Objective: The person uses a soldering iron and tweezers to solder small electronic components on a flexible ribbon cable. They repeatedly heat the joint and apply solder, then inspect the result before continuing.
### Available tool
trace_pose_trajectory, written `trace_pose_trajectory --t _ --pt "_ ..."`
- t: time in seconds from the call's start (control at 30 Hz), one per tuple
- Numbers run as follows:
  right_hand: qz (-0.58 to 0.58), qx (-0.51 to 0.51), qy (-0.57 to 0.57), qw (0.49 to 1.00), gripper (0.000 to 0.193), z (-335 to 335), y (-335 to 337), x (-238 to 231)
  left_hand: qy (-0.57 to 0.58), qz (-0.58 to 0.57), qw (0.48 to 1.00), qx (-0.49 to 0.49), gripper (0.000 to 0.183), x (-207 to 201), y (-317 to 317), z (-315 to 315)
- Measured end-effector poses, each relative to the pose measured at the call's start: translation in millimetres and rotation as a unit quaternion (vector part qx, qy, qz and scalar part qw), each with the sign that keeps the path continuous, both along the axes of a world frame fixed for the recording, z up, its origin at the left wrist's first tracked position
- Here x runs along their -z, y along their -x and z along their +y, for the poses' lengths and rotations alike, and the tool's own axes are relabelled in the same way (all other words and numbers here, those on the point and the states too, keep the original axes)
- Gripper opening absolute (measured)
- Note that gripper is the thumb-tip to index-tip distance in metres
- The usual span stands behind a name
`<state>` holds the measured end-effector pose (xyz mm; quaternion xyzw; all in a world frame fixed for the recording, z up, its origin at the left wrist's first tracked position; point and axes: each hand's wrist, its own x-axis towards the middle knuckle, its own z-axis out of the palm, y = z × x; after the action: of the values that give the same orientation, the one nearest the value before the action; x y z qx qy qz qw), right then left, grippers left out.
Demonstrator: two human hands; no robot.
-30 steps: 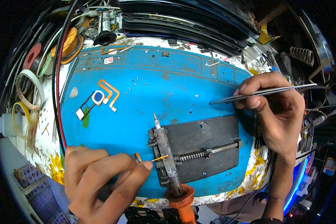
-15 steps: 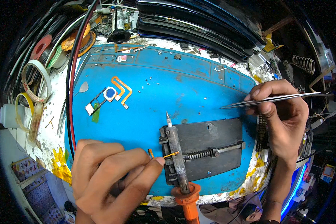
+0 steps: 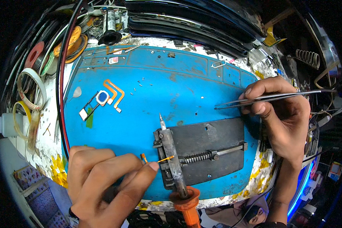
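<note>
Far left, container, contents unclear, left hand pinching strip, right hand pinching tweezers

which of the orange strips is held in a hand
The orange strip pinched in the left hand; the other, a bent flex cable, lies unheld on the blue mat.

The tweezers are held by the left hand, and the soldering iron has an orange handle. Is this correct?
Not quite: the right hand holds the tweezers, as the head view shows. The soldering iron does have an orange handle.
</note>
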<state>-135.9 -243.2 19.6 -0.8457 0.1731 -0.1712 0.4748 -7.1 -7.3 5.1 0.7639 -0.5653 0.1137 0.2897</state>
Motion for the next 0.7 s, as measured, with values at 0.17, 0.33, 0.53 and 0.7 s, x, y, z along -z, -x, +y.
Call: trace_pose_trajectory --t 0.17,0.33,0.53,0.7 --pt "0.016 0.004 -0.029 0.999 0.026 -1.9 1.1 -1.7 0.007 0.000 1.000 -0.005 0.031 1.5 1.0 -0.9" --pt "0.012 0.021 -0.097 0.995 0.025 0.9 0.2 -1.5 0.004 -0.007 1.000 -0.005 0.033 1.5 0.6 -0.5" --pt "0.047 0.026 -0.092 0.994 0.018 1.5 1.2 -7.4 0.001 -0.005 1.000 -0.006 0.033 2.0 1.6 -1.0" --pt "0.022 0.000 -0.086 0.996 0.018 -1.1 1.0 -2.2 -0.002 -0.005 1.000 -0.002 0.034 0.8 0.7 -0.6"
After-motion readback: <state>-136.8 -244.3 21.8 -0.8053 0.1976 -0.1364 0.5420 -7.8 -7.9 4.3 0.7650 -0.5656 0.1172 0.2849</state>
